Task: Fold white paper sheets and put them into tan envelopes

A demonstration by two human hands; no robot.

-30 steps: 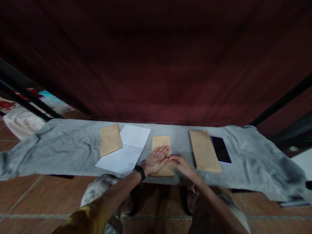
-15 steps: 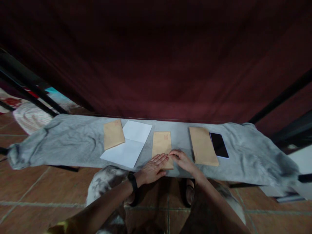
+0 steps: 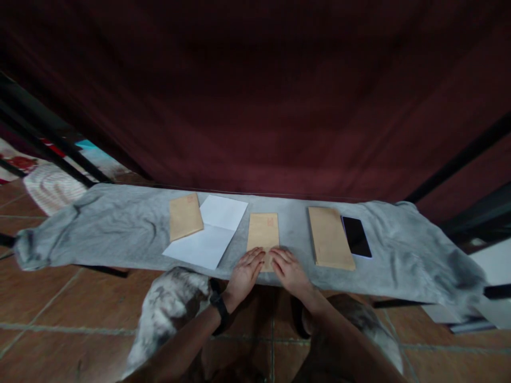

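Observation:
A brown envelope (image 3: pixel 262 230) lies upright before me, with small red print near its top right corner. On its lower left part rests my left hand (image 3: pixel 244 274), fingers stretched and palm down, a dark watch at the wrist. My right hand (image 3: pixel 293 274) lies over the lower right part, its fingers also extended, fingertips close to those of the left. Both hands press on the envelope rather than grip it, and they cover its lower corners. To the left, a creased white sheet of paper (image 3: pixel 211 242) sits partly under another brown envelope (image 3: pixel 185 217).
A stack of brown envelopes (image 3: pixel 330 238) lies to the right, touching or nearly touching a dark-screened phone (image 3: pixel 356 236). All rest on a narrow bench covered with grey cloth (image 3: pixel 123 229). A dark red curtain (image 3: pixel 255 106) hangs directly behind it.
My right hand has gone from a pinch near the envelope's middle to lying flatter on its lower right. My left hand has drawn back slightly to the left edge.

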